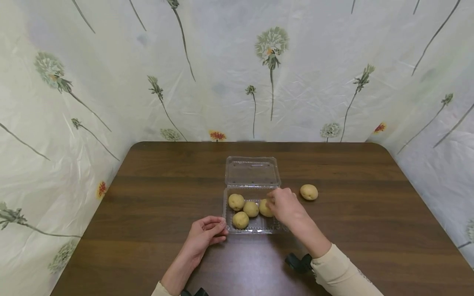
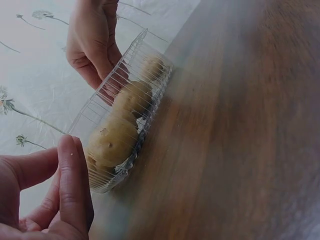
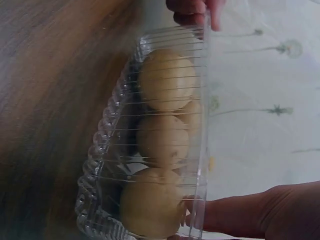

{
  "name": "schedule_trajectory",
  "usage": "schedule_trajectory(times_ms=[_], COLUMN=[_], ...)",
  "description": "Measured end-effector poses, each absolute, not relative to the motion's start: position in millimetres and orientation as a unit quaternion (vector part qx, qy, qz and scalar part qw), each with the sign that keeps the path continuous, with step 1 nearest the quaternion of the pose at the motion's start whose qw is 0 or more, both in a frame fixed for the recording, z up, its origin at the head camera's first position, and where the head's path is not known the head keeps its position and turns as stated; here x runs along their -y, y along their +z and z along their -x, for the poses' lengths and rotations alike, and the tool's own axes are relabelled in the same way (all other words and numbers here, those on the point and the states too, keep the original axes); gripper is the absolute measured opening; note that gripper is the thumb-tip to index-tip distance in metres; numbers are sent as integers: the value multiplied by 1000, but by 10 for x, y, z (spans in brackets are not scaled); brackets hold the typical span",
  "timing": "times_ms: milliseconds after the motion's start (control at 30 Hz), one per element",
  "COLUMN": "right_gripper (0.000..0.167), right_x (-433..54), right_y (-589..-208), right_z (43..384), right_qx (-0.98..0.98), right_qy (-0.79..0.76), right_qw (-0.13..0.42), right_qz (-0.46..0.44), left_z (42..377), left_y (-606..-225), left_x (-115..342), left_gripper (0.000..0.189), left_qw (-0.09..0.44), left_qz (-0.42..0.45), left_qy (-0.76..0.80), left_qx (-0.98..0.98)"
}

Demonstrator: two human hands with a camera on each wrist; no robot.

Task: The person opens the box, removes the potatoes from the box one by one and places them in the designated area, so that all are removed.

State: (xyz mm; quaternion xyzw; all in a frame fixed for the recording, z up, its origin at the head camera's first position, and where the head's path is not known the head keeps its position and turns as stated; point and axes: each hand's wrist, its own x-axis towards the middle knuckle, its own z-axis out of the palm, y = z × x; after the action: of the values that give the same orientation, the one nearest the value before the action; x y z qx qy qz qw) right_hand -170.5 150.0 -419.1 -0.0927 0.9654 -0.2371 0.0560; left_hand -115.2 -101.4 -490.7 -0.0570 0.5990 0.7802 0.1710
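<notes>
A clear plastic clamshell container (image 1: 255,230) lies on the table with its lid (image 1: 252,172) folded back behind it. Several potatoes sit in its base, among them one at the back left (image 1: 236,202) and one at the front left (image 1: 240,220). With thumb and fingertips, my left hand (image 1: 207,234) pinches the container's front left corner. My right hand (image 1: 289,207) reaches over the right side, its curled fingers on the rightmost potato (image 1: 265,208). Through the ribbed wall, the right wrist view shows fingertips (image 3: 186,212) against this potato.
Another potato (image 1: 309,192) lies on the brown wooden table (image 1: 177,176), right of the container. A floral plastic sheet (image 1: 222,74) hangs behind the table and along its sides. A dark wrist device (image 1: 298,263) is by the right sleeve.
</notes>
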Motion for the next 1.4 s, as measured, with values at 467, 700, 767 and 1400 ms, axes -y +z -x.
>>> schedule_trajectory(times_ms=[467,700,767,1400], right_gripper=[27,26,25,26], right_x=[-1610,-1629,-1637,-1699], right_y=[-4168,-4204,-4235,-4334], right_z=[1711,1686,1672,1689], right_qx=[-957,-946,-941,-918], right_qy=[-218,-237,-250,-272], right_qw=[90,103,99,114], right_qz=[171,195,205,265], left_z=[1147,1148,1147,1149], left_y=[-4899,-4901,-4903,-4915], left_x=[1007,1010,1009,1009], left_gripper=[34,34,34,32], left_qw=[172,170,171,168], left_qz=[58,54,54,53], left_qy=[780,780,780,784], left_qx=[-600,-599,-600,-596])
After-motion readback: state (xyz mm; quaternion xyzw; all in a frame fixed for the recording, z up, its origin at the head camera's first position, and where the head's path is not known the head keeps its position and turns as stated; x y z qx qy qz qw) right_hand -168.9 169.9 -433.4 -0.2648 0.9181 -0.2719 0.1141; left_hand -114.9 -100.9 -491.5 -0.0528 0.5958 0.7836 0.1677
